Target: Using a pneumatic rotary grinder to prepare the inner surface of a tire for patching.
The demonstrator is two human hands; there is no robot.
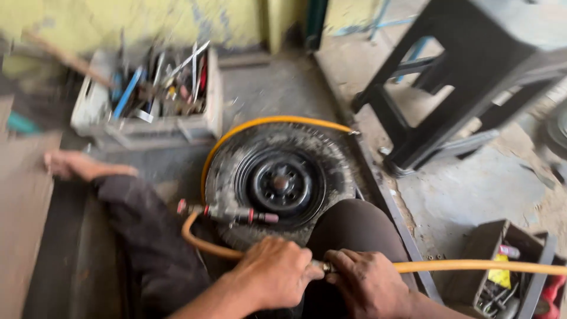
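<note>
A small wheel, a dusty black tyre (331,156) on a dark rim (282,184), lies flat on the floor in front of me. An orange air hose (466,266) runs in from the right, passes through both hands and loops around the tyre's far side. My left hand (273,273) is closed around the hose near a metal joint. My right hand (367,281) grips the hose just right of that joint. A metal nozzle fitting with red rings (233,212) lies at the tyre's near left edge. My knee (354,227) covers the tyre's near edge.
A tray full of hand tools (159,88) stands at the back left. My bare foot (77,165) and dark trouser leg stretch out to the left. A dark stool (472,82) stands at the right. A small open toolbox (508,272) sits at the lower right.
</note>
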